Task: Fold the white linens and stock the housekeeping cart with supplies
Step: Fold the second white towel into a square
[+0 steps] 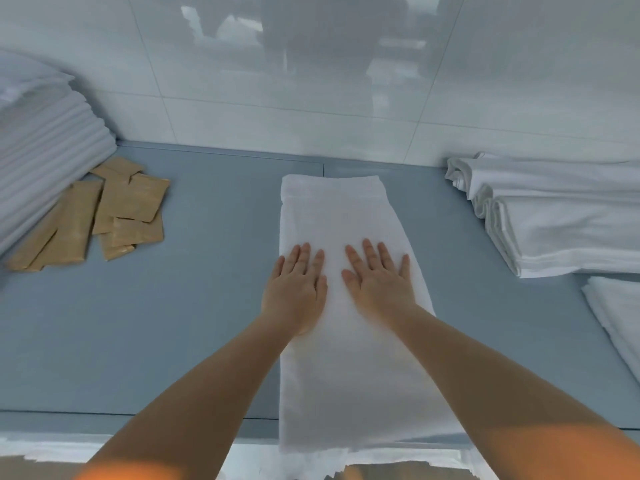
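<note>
Here I note the left hand [296,289] and right hand [377,278] lying flat, fingers straight and slightly apart, on the long folded towel [343,216], apparently to smooth it before the next fold

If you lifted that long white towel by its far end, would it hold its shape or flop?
Probably flop: the towel lies limp, its near end draping over the table edge. Likely light, since both flat hands smooth it easily. Its soft nap should resist sliding.
</note>
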The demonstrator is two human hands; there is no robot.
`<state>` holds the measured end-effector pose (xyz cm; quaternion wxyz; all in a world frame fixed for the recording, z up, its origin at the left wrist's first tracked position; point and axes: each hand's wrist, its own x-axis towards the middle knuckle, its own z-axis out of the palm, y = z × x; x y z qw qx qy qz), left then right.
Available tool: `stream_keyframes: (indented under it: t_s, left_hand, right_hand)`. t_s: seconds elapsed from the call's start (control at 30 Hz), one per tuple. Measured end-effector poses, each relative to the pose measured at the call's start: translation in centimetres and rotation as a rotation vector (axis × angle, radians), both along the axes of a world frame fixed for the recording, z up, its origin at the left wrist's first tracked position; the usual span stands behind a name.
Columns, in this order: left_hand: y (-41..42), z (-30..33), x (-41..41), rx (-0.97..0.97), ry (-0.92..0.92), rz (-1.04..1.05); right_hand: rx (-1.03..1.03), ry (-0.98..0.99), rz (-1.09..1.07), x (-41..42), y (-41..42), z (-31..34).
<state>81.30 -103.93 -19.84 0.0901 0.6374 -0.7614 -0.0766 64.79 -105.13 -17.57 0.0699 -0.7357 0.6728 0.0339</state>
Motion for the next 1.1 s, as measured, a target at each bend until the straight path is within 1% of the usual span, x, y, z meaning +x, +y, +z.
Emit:
stream_keyframes:
  t_s: [0.13,0.2,0.37,0.53,0.57,0.6,0.67,0.7,0.73,0.77,0.87,0.93,1.0,1.07,1.1]
  left_hand:
    - [-0.4,0.0,0.1,0.013,0.052,0.025]
    - [-0.4,0.0,-0.1,0.018,0.065,0.021]
    - [-0.4,0.1,0.2,0.056,0.008,0.023]
    - [-0.2,-0.1,0.0,0.051,-0.004,0.032]
    - [-0.2,-0.1,-0.1,0.045,-0.004,0.036]
    - [-0.1,-0.2,0.0,0.038,-0.006,0.039]
    - [-0.3,-0.4,0.2,0.026,-0.006,0.045]
    - [-0.4,-0.5,0.2,0.025,-0.002,0.047]
    - [-0.4,-0.6,0.2,0.026,-0.001,0.048]
    - [-0.5,-0.6,0.2,0.028,-0.003,0.051]
    - [-0.5,-0.7,0.0,0.017,-0.013,0.065]
    - [-0.6,-0.6,-0.2,0.014,-0.028,0.056]
    - [-0.9,-0.3,-0.3,0.027,-0.036,0.046]
    - [-1.4,0.4,-0.3,0.033,-0.057,0.036]
    - [-1.6,0.9,-0.4,0.022,-0.081,0.029]
  right_hand:
    - [-0.025,-0.065,0.146,2.5,1.0,-0.4]
    - [-0.012,-0.085,0.142,2.9,1.6,-0.9]
    - [0.011,-0.043,-0.029,-1.2,1.2,-0.8]
    - [0.05,-0.02,-0.288,-5.9,1.5,-0.1]
    - [0.037,-0.003,-0.28,-5.5,1.6,0.1]
    - [0.006,-0.004,-0.224,-4.2,1.7,0.3]
    - [-0.062,-0.055,-0.015,-0.4,2.4,0.1]
    - [-0.066,-0.073,0.077,1.1,3.0,-0.2]
    - [-0.053,-0.074,0.118,1.7,3.4,-0.6]
    - [-0.04,-0.07,0.107,1.4,3.4,-0.7]
    - [0.002,-0.039,-0.085,-3.4,2.7,-0.1]
    - [0.044,0.015,-0.152,-5.9,2.3,0.6]
    - [0.013,0.041,-0.119,-5.4,3.0,0.9]
    - [-0.06,0.007,-0.018,-2.7,4.9,0.3]
    - [-0.062,-0.023,0.03,-1.4,6.0,-0.1]
